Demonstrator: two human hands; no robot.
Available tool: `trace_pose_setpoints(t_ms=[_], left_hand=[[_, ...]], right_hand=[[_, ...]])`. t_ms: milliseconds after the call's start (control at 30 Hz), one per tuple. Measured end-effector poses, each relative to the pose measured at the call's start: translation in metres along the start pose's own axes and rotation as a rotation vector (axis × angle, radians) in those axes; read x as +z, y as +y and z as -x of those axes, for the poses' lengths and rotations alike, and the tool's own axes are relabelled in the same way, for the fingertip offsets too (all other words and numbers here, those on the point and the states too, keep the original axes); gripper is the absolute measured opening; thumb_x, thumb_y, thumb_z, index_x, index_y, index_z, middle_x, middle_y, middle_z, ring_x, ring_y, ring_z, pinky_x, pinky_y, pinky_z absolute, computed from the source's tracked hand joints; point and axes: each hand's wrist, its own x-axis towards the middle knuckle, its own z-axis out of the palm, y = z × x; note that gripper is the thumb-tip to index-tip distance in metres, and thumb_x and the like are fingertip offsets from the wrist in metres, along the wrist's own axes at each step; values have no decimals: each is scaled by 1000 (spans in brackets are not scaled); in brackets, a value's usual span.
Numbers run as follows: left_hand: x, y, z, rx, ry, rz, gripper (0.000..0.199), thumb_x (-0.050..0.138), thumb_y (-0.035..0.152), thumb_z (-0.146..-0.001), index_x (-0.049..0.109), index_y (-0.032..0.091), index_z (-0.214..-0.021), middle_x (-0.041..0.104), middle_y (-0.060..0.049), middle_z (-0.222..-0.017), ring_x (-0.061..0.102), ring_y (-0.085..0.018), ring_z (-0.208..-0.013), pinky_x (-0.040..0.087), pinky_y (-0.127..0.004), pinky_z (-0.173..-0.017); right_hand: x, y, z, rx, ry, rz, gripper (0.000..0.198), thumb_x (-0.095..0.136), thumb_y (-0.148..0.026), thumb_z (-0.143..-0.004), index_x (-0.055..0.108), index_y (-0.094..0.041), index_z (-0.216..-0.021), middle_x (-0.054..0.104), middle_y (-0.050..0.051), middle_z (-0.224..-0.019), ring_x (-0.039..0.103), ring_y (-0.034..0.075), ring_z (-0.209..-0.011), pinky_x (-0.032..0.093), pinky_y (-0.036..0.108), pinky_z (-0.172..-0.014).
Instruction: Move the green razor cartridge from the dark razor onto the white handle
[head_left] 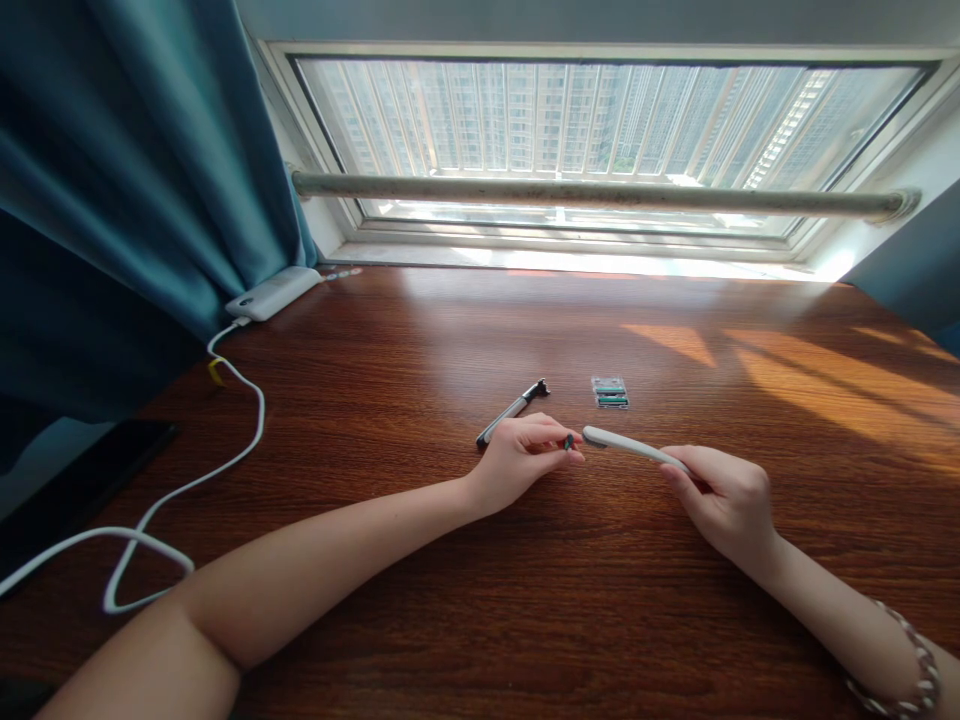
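Observation:
Pinched in the fingertips of my left hand (525,455) is a small dark and green razor cartridge (568,442). My right hand (724,495) is closed round the end of a white brush (630,442), which looks like a toothbrush. Its head, bristles facing down, points left and comes close to the cartridge; whether they touch I cannot tell. Just behind my left hand lies a silver and black razor handle (514,410), partly covered by the hand. A clear plastic case (610,392) with green-striped razor cartridges rests beyond the brush head.
The brown wooden desk (420,370) runs back to a window with a metal bar (600,193) across it. At the far left, a white power bank-like box (274,293) has a white cable (259,400) looping forward. A dark screen (82,470) lies by the blue curtain (210,150).

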Motion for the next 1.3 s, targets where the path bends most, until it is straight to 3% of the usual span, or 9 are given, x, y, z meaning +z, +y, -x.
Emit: trace_pose_setpoints(t_ms=[200,333,867,1200,1300], left_hand=[[0,-3,1,32,-13,-89,16,61,25,-73,70,13,-79,61,-6,-74,53,-11,-67,43,-21,-61],[1,-5,2,75,-13,-113,16,60,25,-73,70,14,-79,61,-5,-74,54,-11,-68,43,-20,-63],[1,-4,1,41,-41,-94,21,59,31,-74,70,13,-77,58,-4,-70,50,-10,-62,40,-20,-56],[0,-4,1,53,-48,-94,20,58,29,-75,69,13,-80,59,-5,-73,50,-10,-64,41,-20,-57],[1,-4,2,104,-80,-128,21,58,29,-75,69,14,-84,61,-7,-75,53,-12,-69,43,-22,-62]], right_hand=[[-1,-5,-2,-54,-34,43,23,50,-35,-81,66,-17,-78,62,1,-62,54,12,-55,36,23,-56],[-1,-6,-2,-12,3,123,22,52,-36,-80,66,-18,-77,61,-1,-59,53,11,-54,34,23,-55],[-2,-6,-2,-71,-18,151,23,51,-35,-81,66,-18,-78,60,0,-57,52,12,-53,33,23,-56],[-2,-4,-1,9,-49,64,25,51,-38,-79,67,-18,-77,59,1,-57,50,11,-51,35,23,-55],[-1,-4,-3,149,-65,-12,26,51,-40,-79,67,-19,-77,58,0,-57,50,11,-50,35,23,-53]])
